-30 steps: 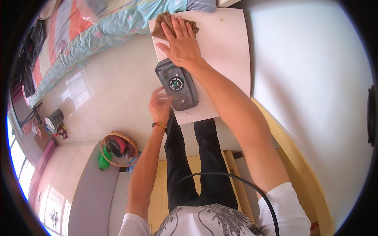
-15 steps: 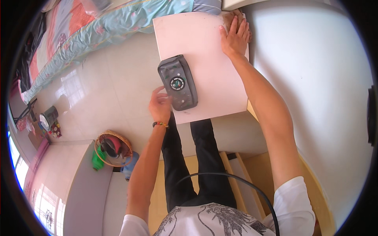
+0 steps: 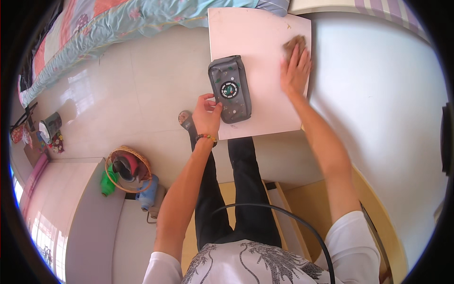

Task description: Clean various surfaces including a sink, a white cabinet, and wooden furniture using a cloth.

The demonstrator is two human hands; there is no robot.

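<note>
A pale pink rectangular tabletop [image 3: 265,106] stands in front of my legs. On its left side lies a dark grey pencil case [image 3: 240,105] with a round black-and-white badge, its left side reaching the board's edge. My left hand [image 3: 207,116], with a beaded bracelet at the wrist, has its thumb and curled fingers at the case's near left edge. Near the far right of the tabletop, my right hand [image 3: 296,75] presses a crumpled brown cloth [image 3: 293,45] flat, fingers stretched over it. The cloth's underside is hidden.
A bed with a light blue flowered cover [image 3: 142,21] borders the far left. A large white surface [image 3: 373,85] adjoins the right. At lower left are a wicker basket [image 3: 148,177], a green bottle [image 3: 108,185] and a blue container [image 3: 147,193]. A black cable [image 3: 288,213] crosses my lap.
My right hand and the cloth have slid from the far right corner toward me along the right side. My left hand stays at the pencil case. The whole view has shifted.
</note>
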